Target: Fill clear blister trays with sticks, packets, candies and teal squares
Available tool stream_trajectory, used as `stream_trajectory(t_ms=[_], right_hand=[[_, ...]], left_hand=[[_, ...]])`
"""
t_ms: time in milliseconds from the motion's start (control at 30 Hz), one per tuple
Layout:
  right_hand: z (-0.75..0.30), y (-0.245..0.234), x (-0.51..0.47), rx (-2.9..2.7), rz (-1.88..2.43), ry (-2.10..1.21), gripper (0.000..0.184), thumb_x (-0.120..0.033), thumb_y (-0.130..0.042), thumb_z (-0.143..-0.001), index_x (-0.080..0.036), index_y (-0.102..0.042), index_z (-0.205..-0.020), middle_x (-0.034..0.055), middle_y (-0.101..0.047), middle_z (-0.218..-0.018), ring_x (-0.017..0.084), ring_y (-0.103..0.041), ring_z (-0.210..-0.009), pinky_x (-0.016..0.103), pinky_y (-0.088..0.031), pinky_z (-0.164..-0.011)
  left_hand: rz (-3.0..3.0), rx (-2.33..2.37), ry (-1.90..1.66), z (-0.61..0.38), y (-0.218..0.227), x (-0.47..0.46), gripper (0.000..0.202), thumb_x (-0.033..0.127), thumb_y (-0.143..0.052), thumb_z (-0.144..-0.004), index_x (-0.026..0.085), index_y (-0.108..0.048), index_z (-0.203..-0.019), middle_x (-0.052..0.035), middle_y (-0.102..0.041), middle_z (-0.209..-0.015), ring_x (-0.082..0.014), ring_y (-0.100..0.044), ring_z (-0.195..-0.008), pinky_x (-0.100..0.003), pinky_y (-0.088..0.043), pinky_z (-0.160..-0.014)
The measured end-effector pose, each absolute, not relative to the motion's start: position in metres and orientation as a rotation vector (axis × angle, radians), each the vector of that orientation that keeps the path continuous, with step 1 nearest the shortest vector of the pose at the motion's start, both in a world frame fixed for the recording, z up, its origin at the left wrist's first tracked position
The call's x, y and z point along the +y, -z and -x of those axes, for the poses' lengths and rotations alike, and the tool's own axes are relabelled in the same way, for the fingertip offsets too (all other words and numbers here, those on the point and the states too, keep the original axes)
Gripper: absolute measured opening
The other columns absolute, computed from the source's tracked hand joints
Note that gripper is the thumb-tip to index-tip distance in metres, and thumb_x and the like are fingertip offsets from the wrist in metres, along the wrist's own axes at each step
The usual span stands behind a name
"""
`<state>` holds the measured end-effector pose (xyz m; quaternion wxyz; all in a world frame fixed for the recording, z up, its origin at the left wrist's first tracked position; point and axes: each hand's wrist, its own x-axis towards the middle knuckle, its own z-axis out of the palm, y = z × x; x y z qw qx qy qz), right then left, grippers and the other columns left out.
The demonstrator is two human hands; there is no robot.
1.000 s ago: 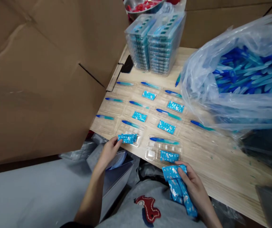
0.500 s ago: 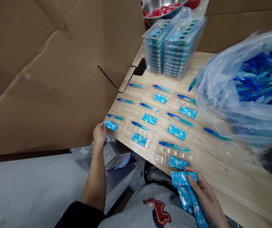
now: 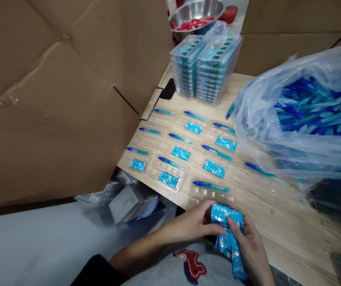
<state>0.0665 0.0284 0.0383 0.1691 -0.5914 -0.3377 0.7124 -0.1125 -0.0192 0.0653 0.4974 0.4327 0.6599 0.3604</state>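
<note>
My right hand (image 3: 252,242) grips a folded bunch of blue patterned packets (image 3: 225,216) at the table's front edge, its thumb pressed on top and a tail of packets hanging down. My left hand (image 3: 197,222) is closed on the left side of the same bunch. Just beyond them lies a clear plastic tray (image 3: 194,194) with a blue-and-teal pen (image 3: 212,186) in it; the hands hide its near part. More clear trays in rows hold pens, and several also hold a blue packet, such as the small packet (image 3: 137,165) at the left end.
Two stacks of filled trays (image 3: 209,75) stand at the back, near a black phone (image 3: 168,89) and a metal bowl (image 3: 185,16) of red pieces. A plastic bag (image 3: 253,119) of pens fills the right. Cardboard (image 3: 69,99) walls the left. Clear trays (image 3: 125,202) sit below the table.
My left hand has left the packet in the leftmost near tray and come right to the bunch in my right hand. That packet now lies in its tray. The view has shifted slightly.
</note>
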Motion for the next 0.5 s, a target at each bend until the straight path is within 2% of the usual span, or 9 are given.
stream_trajectory(t_ms=[67,133,200,267,333,400,500], right_hand=[[-0.067,-0.037,0.026,-0.992,1.709,-1.969,0.068,-0.062,-0.078,-0.057,-0.021,-0.056,-0.107,0.0014,-0.069,-0.088,0.018,-0.062,-0.073,0.026,-0.052,-0.064],[-0.068,-0.038,0.022,-1.025,1.719,-1.922,0.064,-0.062,-0.077,-0.058,-0.021,-0.058,-0.104,0.0010,-0.069,-0.085,0.017,-0.061,-0.069,0.024,-0.051,-0.061],[-0.068,-0.041,0.018,-1.033,1.702,-1.923,0.060,-0.060,-0.075,-0.062,-0.022,-0.059,-0.106,0.0000,-0.069,-0.082,0.015,-0.059,-0.064,0.022,-0.048,-0.056],[-0.068,-0.044,0.015,-1.028,1.681,-1.949,0.056,-0.059,-0.072,-0.067,-0.024,-0.059,-0.108,-0.0008,-0.069,-0.080,0.014,-0.057,-0.060,0.021,-0.045,-0.051],[-0.068,-0.045,0.014,-1.021,1.669,-1.968,0.054,-0.059,-0.072,-0.068,-0.025,-0.060,-0.108,-0.0008,-0.069,-0.079,0.015,-0.058,-0.059,0.021,-0.044,-0.049],[-0.069,-0.044,0.014,-1.040,1.646,-1.956,0.053,-0.059,-0.072,-0.068,-0.025,-0.061,-0.107,0.0000,-0.070,-0.080,0.016,-0.060,-0.062,0.023,-0.046,-0.051],[-0.071,-0.040,0.012,-1.085,1.600,-1.914,0.052,-0.060,-0.071,-0.068,-0.023,-0.064,-0.105,0.0012,-0.070,-0.079,0.019,-0.063,-0.071,0.024,-0.049,-0.057]], left_hand=[[-1.007,1.524,-0.893,0.095,-0.064,-0.017,0.015,0.035,-0.061,-0.083,0.026,-0.068,-0.093,0.0022,-0.069,-0.080,-0.0185,-0.067,-0.074,-0.028,-0.055,-0.063],[-0.970,1.618,-0.933,0.103,-0.059,-0.011,0.012,0.031,-0.057,-0.085,0.023,-0.066,-0.085,0.0015,-0.067,-0.070,-0.0176,-0.066,-0.065,-0.029,-0.054,-0.059],[-0.967,1.784,-0.961,0.134,-0.057,0.000,0.010,0.027,-0.057,-0.083,0.021,-0.065,-0.081,0.0014,-0.065,-0.063,-0.0165,-0.063,-0.056,-0.029,-0.054,-0.056],[-0.960,1.967,-0.992,0.183,-0.058,0.020,0.014,0.024,-0.051,-0.085,0.018,-0.064,-0.082,0.0000,-0.064,-0.063,-0.0164,-0.063,-0.059,-0.030,-0.054,-0.062],[-0.941,2.225,-1.034,0.241,-0.061,0.046,0.024,0.020,-0.039,-0.091,0.015,-0.062,-0.100,-0.0034,-0.066,-0.079,-0.0175,-0.065,-0.078,-0.031,-0.053,-0.078],[-0.912,2.456,-1.023,0.295,-0.063,0.075,0.032,0.013,-0.033,-0.093,0.012,-0.056,-0.115,-0.0080,-0.065,-0.098,-0.0196,-0.063,-0.094,-0.034,-0.049,-0.087],[-0.949,2.638,-0.917,0.345,-0.059,0.111,0.030,0.016,-0.043,-0.093,0.012,-0.053,-0.121,-0.0108,-0.061,-0.116,-0.0219,-0.059,-0.107,-0.039,-0.047,-0.094]])
